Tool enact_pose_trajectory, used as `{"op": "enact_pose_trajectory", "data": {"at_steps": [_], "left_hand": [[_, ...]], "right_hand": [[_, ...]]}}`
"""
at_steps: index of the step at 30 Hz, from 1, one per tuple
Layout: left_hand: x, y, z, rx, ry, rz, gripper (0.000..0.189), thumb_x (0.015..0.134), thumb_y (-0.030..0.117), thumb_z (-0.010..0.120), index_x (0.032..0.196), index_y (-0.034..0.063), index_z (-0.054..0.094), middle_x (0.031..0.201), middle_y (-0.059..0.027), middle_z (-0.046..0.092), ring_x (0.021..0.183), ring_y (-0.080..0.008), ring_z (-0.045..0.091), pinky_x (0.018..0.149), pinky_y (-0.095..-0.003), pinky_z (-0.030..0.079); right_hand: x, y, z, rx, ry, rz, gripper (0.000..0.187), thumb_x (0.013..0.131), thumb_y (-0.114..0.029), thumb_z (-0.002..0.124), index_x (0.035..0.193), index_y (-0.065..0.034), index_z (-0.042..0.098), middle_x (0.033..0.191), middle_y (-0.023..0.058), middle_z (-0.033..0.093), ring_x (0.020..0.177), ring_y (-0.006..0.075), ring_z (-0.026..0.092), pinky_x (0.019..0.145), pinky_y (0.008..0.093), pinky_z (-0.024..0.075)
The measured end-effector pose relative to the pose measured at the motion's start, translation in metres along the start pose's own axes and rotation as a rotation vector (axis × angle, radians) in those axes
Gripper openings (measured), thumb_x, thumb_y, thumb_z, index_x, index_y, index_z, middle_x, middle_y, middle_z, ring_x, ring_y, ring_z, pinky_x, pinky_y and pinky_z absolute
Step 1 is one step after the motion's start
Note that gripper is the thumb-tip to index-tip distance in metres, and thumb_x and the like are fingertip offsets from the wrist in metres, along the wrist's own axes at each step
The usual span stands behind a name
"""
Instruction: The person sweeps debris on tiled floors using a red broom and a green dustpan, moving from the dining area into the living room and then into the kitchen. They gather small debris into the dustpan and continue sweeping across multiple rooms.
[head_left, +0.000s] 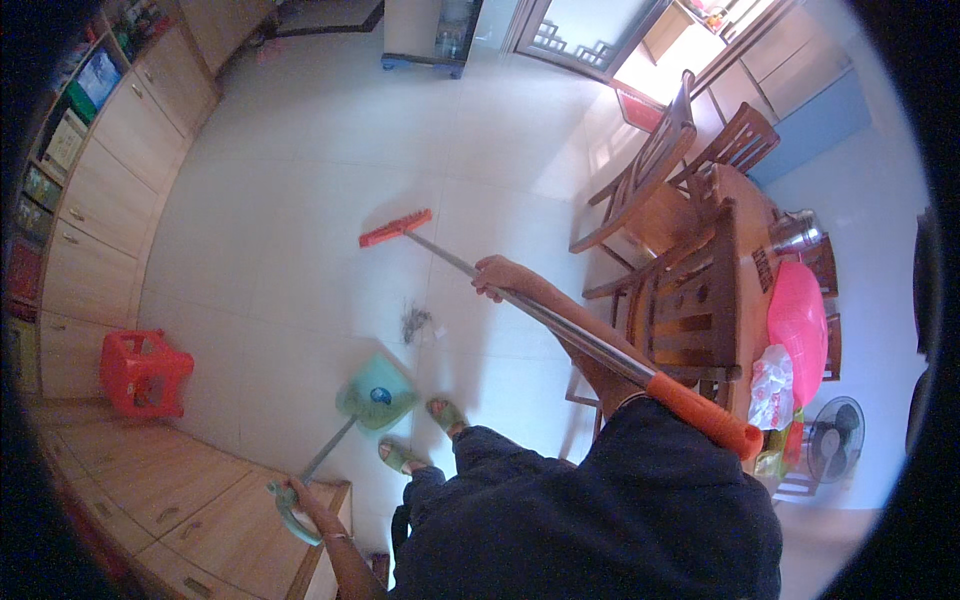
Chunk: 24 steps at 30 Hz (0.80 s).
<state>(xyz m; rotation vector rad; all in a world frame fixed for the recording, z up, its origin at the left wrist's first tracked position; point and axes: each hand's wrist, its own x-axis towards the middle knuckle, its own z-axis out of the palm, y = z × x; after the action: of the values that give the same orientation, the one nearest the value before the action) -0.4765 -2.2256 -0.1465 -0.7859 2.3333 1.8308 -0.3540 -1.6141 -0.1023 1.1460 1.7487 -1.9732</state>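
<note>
My right hand (499, 277) grips the metal pole of a broom (577, 337) with an orange grip at its near end. The broom's red-orange head (395, 228) is over the pale tiled floor, ahead of a small heap of dark hair or dust (415, 322). A small pale scrap (440, 331) lies beside that heap. My left hand (304, 501) holds the green handle of a long-handled dustpan. The green dustpan's pan (377, 391) is by my green slippers (395, 454), with its wide side towards the heap. A round blue mark shows on the pan.
Wooden cabinets (112, 172) run along the left and lower left, with a red plastic stool (146, 373) against them. On the right, wooden chairs (645, 172) surround a wooden table (750, 300) bearing a metal kettle (796, 231) and pink bag (796, 322). A fan (834, 441) stands beyond.
</note>
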Motion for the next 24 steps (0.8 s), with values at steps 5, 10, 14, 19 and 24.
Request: {"op": "enact_pose_trajectory", "data": {"at_steps": [5, 10, 14, 19, 24], "left_hand": [[-0.018, 0.009, 0.031, 0.000, -0.041, 0.085, 0.034, 0.090, 0.024, 0.054, 0.112, -0.0020, 0.054, 0.109, -0.0095, 0.055, 0.101, -0.0181, 0.050, 0.095, -0.0301, 0.037], [-0.040, 0.030, 0.074, 0.226, -0.094, 0.051, 0.043, 0.091, 0.030, 0.053, 0.117, -0.0033, 0.052, 0.115, -0.0107, 0.055, 0.106, -0.0185, 0.050, 0.097, -0.0299, 0.036], [-0.045, 0.051, 0.095, 0.334, -0.147, 0.239, 0.039, 0.090, 0.034, 0.054, 0.107, -0.0009, 0.057, 0.105, -0.0086, 0.060, 0.096, -0.0175, 0.055, 0.088, -0.0295, 0.041], [-0.049, 0.059, 0.098, 0.101, -0.158, 0.244, 0.031, 0.089, 0.031, 0.056, 0.100, 0.0023, 0.060, 0.095, -0.0034, 0.060, 0.088, -0.0148, 0.054, 0.082, -0.0306, 0.043], [-0.056, 0.049, 0.094, -0.075, -0.171, 0.148, 0.029, 0.089, 0.030, 0.056, 0.100, 0.0028, 0.058, 0.098, -0.0035, 0.057, 0.090, -0.0142, 0.051, 0.084, -0.0285, 0.040]], "right_hand": [[0.042, -0.008, -0.005, -0.084, -0.075, -0.240, 0.021, 0.076, -0.014, 0.063, 0.066, -0.0019, 0.050, 0.059, 0.0133, 0.057, 0.042, 0.0202, 0.054, 0.035, 0.0366, 0.0429], [0.064, 0.033, 0.026, -0.279, -0.248, -0.350, 0.019, 0.078, -0.014, 0.060, 0.069, -0.0007, 0.050, 0.059, 0.0117, 0.056, 0.038, 0.0196, 0.052, 0.032, 0.0348, 0.0414], [-0.005, 0.050, 0.030, -0.151, -0.138, 0.007, 0.017, 0.082, -0.015, 0.058, 0.083, 0.0000, 0.050, 0.062, 0.0110, 0.057, 0.036, 0.0181, 0.050, 0.030, 0.0328, 0.0407], [-0.102, 0.068, 0.049, -0.245, -0.135, 0.132, 0.031, 0.080, -0.014, 0.061, 0.103, 0.0027, 0.048, 0.067, 0.0118, 0.060, 0.039, 0.0168, 0.052, 0.032, 0.0312, 0.0416], [-0.172, 0.067, 0.059, -0.059, -0.079, 0.227, 0.055, 0.079, -0.013, 0.062, 0.125, 0.0068, 0.039, 0.069, 0.0111, 0.060, 0.039, 0.0163, 0.051, 0.034, 0.0302, 0.0424]]}}
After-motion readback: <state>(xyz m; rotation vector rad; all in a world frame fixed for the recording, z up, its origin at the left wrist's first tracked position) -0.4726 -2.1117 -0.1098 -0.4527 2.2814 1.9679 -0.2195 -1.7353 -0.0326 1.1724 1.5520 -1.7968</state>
